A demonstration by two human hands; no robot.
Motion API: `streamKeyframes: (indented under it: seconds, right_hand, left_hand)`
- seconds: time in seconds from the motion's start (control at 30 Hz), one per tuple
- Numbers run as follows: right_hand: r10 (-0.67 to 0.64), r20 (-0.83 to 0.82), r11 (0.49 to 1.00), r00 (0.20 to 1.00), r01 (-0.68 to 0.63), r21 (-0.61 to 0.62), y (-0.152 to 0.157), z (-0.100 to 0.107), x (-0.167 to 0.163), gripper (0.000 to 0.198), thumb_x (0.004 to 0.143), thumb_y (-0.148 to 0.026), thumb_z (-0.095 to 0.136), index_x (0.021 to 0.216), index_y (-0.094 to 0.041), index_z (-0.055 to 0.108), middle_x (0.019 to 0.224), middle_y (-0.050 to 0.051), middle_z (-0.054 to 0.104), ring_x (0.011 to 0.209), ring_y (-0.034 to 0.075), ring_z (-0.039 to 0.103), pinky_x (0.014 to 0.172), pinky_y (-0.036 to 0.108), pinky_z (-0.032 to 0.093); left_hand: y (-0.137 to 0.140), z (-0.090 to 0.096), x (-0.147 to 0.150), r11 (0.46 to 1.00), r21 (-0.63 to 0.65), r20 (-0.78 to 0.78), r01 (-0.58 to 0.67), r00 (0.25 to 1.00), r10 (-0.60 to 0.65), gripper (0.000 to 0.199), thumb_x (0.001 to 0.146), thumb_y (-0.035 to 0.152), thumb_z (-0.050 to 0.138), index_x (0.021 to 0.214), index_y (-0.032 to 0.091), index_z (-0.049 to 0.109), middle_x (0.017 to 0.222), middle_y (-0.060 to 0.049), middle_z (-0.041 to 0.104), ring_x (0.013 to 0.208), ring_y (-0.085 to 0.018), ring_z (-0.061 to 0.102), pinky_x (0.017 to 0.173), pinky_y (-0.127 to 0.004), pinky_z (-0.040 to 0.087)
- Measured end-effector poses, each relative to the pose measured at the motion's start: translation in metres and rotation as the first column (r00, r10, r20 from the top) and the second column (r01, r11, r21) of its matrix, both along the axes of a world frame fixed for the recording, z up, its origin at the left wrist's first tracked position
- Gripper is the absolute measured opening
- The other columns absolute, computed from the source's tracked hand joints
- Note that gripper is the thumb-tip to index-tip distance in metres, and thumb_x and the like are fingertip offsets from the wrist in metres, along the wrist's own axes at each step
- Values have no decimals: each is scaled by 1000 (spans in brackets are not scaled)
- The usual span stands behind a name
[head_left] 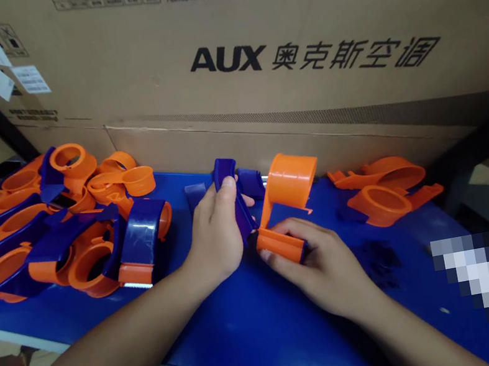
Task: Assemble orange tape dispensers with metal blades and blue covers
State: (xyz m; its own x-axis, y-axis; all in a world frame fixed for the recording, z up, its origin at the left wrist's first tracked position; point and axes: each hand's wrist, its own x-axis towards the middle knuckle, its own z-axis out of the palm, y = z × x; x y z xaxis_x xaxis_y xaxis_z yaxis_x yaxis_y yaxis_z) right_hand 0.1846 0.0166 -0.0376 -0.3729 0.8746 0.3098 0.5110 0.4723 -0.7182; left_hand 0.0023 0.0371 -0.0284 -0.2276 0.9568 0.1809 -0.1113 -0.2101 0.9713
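**Dark-blue piece [240, 209] in the left hand [215, 232], orange ring part [293, 177] in the right hand [322, 261]**

The person works with both hands above a blue desk [251, 327]. The left hand grasps the dark-blue piece, its thumb pressed along the face, the piece held up at a tilt. The right hand grips the lower end of the orange ring part between thumb and fingers, with the ring rising beyond them. The two held parts are very close at their lower ends; whether they touch cannot be told.

Just behind the left hand, more blue pieces [251, 183] lie on the desk. To the left is a crowded pile of orange-and-blue tape dispensers [141, 226]; the one nearest the hands shows a serrated metal strip [137, 285] at its front. Loose orange parts [380, 206] with rings lie to the right. Behind everything stands a large cardboard box [120, 66] printed "AUX".
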Motion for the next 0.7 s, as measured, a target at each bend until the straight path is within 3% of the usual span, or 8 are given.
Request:
streamKeyframes:
  seconds: [0.17,0.47,0.7]
  right_hand:
    - [11,16,999,1000,-11,49,-1,-2,-3,8,92,-32,73,94,-24,72,87,1,75,80,19,70,79,33,52]
    - [-41,48,990,998,34,135,-4,-5,-10,9,91,-28,70,85,-23,66,81,1,72,77,20,68,76,32,51]
    - [-83,79,984,993,69,164,-6,-4,-12,13,90,-30,68,81,-23,61,77,1,68,74,20,65,73,32,49]
  left_hand:
    - [-8,2,0,995,90,-185,-51,980,67,59,106,66,39,87,20,70,80,-5,74,73,-19,69,69,-30,53]
    - [-18,8,2,971,236,-329,-48,936,126,47,110,54,38,100,20,70,92,-4,77,82,-19,70,78,-33,50]
    - [-20,6,6,968,248,-371,-32,920,125,42,110,50,41,105,20,70,102,-6,78,93,-21,71,83,-34,51]
